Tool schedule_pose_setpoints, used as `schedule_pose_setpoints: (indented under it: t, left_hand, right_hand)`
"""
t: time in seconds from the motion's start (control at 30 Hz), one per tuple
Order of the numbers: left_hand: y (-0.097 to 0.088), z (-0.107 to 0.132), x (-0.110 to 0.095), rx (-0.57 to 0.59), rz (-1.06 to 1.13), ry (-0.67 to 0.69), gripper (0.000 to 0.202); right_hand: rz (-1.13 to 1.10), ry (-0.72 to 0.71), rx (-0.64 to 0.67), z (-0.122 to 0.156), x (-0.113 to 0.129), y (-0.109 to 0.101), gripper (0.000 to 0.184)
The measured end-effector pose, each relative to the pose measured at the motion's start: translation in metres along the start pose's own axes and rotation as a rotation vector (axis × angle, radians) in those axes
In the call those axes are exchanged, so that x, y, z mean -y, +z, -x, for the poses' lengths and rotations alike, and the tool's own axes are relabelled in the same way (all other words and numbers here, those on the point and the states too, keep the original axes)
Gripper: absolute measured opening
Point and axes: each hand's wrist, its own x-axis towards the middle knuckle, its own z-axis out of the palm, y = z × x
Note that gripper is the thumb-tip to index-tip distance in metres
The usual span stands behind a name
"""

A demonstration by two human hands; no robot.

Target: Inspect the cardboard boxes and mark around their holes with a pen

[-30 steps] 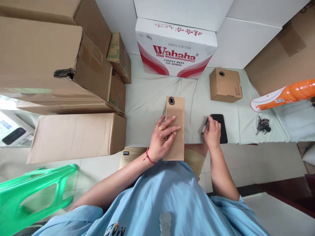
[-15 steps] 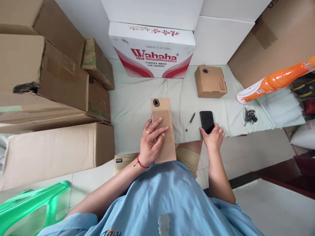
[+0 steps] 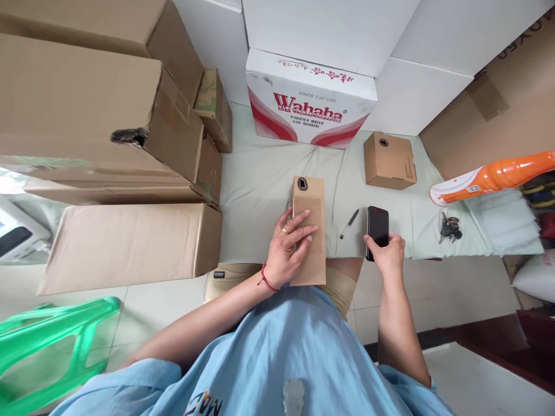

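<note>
My left hand (image 3: pixel 289 247) lies on top of a long, narrow cardboard box (image 3: pixel 313 268), its fingers stretched out and spread. The box has a dark-rimmed hole (image 3: pixel 302 183) near its far end and rests partly over the table edge, its near end against my shirt. My right hand (image 3: pixel 387 252) is closed around the lower end of a black smartphone (image 3: pixel 378 225), thumb on the left side and fingers on the right. The phone's screen is dark and faces up. A slim pen (image 3: pixel 349 223) lies between the box and the phone.
A bunch of keys (image 3: pixel 450 227) and an orange bottle (image 3: pixel 494 176) are on the right. Behind stand a small carton (image 3: pixel 390 164) and a white-and-red water carton (image 3: pixel 309 110). Large cardboard boxes (image 3: pixel 78 104) line the left, above a green plastic stool (image 3: pixel 82 341).
The view has shifted, moving the scene rightward in the picture. My right hand has closed on the phone, which now stands straighter and nearer my hand. My left hand stays on the box.
</note>
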Motion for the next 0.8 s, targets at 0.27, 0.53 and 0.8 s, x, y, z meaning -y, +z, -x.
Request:
schedule_pose_setpoints:
  t: [0.27,0.53,0.8]
  left_hand:
    - [0.002,0.008,0.004,0.022,0.075,-0.083,0.059]
    - [-0.007,0.034,0.01,-0.028,0.273,-0.3,0.063]
    - [-0.01,0.041,0.007,-0.01,0.322,-0.451,0.062]
  right_hand:
    - [-0.375,-0.508,0.051,0.102,0.099,-0.012,0.067]
    - [-0.281,-0.655,-0.024,0.137,0.162,-0.003,0.069]
    - [-0.217,-0.639,0.009,0.135,0.165,0.001,0.071]
